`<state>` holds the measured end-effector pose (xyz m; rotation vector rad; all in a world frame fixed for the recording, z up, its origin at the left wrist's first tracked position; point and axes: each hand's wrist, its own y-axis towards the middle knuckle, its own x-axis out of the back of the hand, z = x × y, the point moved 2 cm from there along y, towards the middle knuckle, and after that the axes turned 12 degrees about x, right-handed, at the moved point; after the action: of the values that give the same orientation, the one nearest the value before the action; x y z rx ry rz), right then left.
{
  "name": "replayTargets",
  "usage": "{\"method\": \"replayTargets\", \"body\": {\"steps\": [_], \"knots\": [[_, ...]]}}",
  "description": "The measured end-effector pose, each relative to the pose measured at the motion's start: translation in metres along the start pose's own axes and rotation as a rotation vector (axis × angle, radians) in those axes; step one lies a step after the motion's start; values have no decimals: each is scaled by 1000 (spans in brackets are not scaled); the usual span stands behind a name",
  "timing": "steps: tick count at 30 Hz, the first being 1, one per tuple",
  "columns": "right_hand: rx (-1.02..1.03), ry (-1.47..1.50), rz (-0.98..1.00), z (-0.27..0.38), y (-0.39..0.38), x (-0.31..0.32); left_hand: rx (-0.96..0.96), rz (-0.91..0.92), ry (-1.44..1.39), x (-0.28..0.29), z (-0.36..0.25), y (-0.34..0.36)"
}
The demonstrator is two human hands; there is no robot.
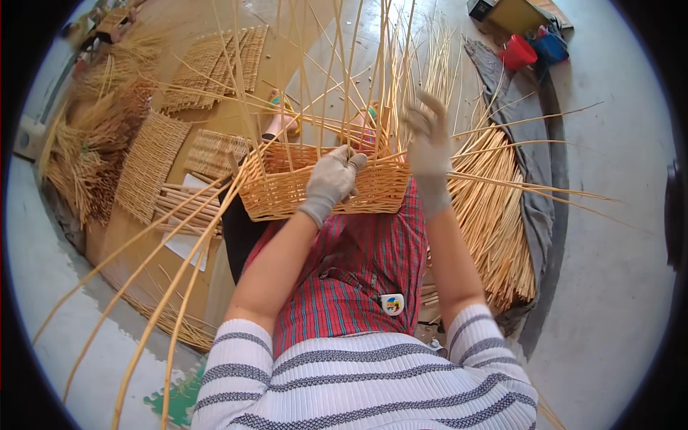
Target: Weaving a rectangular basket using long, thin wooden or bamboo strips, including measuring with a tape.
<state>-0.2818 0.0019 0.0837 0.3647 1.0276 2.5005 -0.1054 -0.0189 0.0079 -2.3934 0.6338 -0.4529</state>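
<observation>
I see a flat, coarse-woven mat point(152, 165) at left. Wicker basket point(380, 190) across the lap, long axis left-right; left hand point(332, 177) nearer, gloved, curled over its near wall. Right hand point(428, 140) blurred, half-curled by the right end; can't tell its hold. Smooth, thin canes point(491, 229) beyond.

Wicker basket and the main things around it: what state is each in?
Wicker basket: partly woven, long rods fanning outward.
Left hand: gloved, fingers bent at the basket's near wall.
Right hand: gloved, raised, blurred; any hold unclear.
Woven panel at left: lying flat.
Rod heap at right: loose, unwoven.
Grey cloth: rumpled, alongside the heap.
Plaid cloth on the lap: creased.
</observation>
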Motion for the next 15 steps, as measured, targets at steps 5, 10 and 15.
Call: {"method": "replayTargets", "body": {"steps": [5, 10, 15], "knots": [[-158, -206, 341, -17, 44, -39, 6, -117, -128, 0, -6, -5], [-469, 41, -462, 27, -89, 58, -57, -208, 80, -1, -7, 8], [-764, 174, 187, 62, -149, 3, -423, -299, -345, 2, 54, -25]]}}
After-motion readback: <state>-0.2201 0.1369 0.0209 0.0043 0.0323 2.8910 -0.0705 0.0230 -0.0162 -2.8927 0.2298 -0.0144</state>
